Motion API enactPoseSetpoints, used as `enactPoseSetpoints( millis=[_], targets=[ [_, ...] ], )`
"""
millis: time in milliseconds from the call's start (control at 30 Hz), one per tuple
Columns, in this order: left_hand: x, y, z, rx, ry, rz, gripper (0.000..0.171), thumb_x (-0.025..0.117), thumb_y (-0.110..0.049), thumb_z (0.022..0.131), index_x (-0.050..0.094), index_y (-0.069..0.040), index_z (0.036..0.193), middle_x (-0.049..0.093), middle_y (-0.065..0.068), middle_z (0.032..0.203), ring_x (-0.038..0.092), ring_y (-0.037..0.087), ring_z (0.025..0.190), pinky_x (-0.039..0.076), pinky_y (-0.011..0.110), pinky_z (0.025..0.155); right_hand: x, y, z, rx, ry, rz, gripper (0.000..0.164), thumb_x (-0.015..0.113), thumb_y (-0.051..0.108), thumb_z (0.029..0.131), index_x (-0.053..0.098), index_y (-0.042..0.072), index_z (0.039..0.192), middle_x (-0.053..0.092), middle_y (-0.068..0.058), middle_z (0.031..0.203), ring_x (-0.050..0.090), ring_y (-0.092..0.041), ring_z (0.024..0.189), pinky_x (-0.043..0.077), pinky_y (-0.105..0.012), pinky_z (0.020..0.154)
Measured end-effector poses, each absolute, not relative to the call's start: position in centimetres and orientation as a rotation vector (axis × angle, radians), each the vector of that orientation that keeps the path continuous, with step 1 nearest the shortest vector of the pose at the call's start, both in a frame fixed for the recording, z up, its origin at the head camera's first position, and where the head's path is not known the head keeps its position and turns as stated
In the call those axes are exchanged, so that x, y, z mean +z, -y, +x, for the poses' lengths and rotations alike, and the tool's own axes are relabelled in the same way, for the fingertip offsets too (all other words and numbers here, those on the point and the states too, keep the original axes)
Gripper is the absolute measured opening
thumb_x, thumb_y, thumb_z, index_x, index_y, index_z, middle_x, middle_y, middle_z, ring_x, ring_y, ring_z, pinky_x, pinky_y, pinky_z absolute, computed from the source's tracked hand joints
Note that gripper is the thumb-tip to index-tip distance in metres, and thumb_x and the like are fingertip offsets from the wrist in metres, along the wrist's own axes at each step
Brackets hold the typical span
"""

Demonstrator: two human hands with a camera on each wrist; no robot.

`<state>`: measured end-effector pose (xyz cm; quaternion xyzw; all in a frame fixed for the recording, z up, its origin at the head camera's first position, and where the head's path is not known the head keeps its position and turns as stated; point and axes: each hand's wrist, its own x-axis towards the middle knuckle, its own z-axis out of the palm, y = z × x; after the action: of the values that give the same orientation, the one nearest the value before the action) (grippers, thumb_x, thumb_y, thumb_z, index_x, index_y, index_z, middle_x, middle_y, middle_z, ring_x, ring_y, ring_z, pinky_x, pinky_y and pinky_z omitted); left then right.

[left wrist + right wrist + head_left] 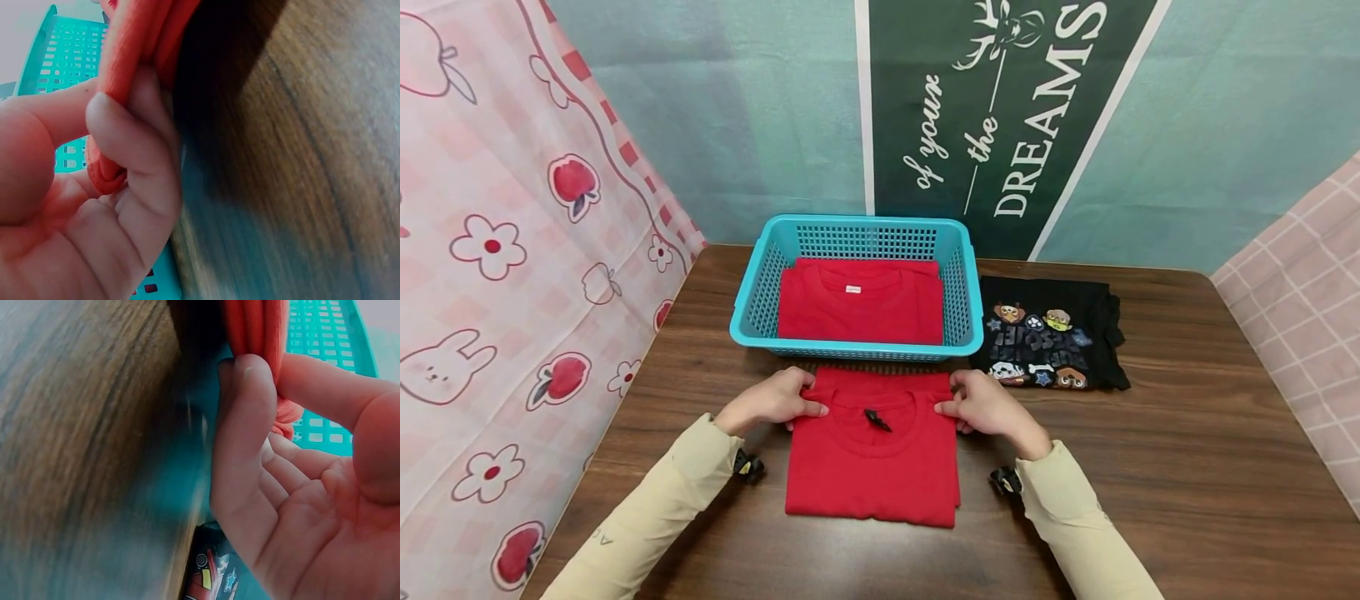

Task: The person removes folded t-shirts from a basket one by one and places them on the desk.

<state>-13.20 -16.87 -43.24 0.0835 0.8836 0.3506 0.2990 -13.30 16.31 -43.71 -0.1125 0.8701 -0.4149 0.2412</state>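
A folded red T-shirt (872, 475) lies in front of the basket, its neckline toward the far end and a small black mark inside the collar. My left hand (781, 398) pinches its left edge near the collar, and my right hand (988, 406) pinches the matching right edge. Up close in the left wrist view, thumb and fingers close round the layered red cloth (128, 56). The right wrist view likewise has the folded layers (259, 331) between thumb and fingers. Just beyond stands a turquoise basket (857, 346), holding another folded red T-shirt (861, 304) with a white neck label.
A black T-shirt (1037, 333) with cartoon prints lies right of the basket. The wooden table (1187, 467) meets a teal curtain (722, 108) at the back. Patterned pink cloth (490, 333) hangs at the left, and a pink checked cloth (1315, 275) at the right.
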Motion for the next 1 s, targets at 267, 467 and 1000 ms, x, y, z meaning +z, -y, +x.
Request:
enactPoseSetpoints(
  millis=[267, 467, 1000],
  targets=[
    [-43.1, 17.0, -13.2, 0.882, -2.365, 0.222, 0.035, 0.073, -0.022, 0.086, 0.044, -0.011, 0.069, 0.046, 0.0, 0.05, 0.057, 0.018, 0.044, 0.05, 0.028, 0.051, -43.6, -16.0, -13.2, -1.13, -2.37, -0.321, 0.023, 0.071, 0.013, 0.085, 0.053, -0.001, 0.09, 0.059, -0.006, 0.058, 0.057, -0.01, 0.045, 0.054, -0.033, 0.049],
    [-42.9, 17.0, -13.2, 0.873, -2.366, 0.208, 0.035, 0.073, -0.022, 0.086, 0.044, -0.011, 0.07, 0.045, 0.0, 0.05, 0.057, 0.017, 0.044, 0.05, 0.027, 0.051, -43.5, -16.1, -13.3, -1.138, -2.361, -0.302, 0.024, 0.07, 0.012, 0.085, 0.053, -0.003, 0.092, 0.06, -0.007, 0.059, 0.058, -0.011, 0.046, 0.055, -0.032, 0.049],
    [-41.7, 17.5, -13.4, 0.804, -2.507, 0.287, 0.029, 0.073, -0.023, 0.085, 0.062, 0.001, 0.098, 0.064, 0.003, 0.075, 0.058, 0.011, 0.058, 0.048, 0.026, 0.062, -42.3, -17.7, -13.6, -1.193, -2.349, -0.233, 0.037, 0.065, 0.018, 0.091, 0.056, -0.01, 0.113, 0.069, -0.015, 0.076, 0.062, -0.014, 0.056, 0.056, -0.033, 0.053]
  ],
)
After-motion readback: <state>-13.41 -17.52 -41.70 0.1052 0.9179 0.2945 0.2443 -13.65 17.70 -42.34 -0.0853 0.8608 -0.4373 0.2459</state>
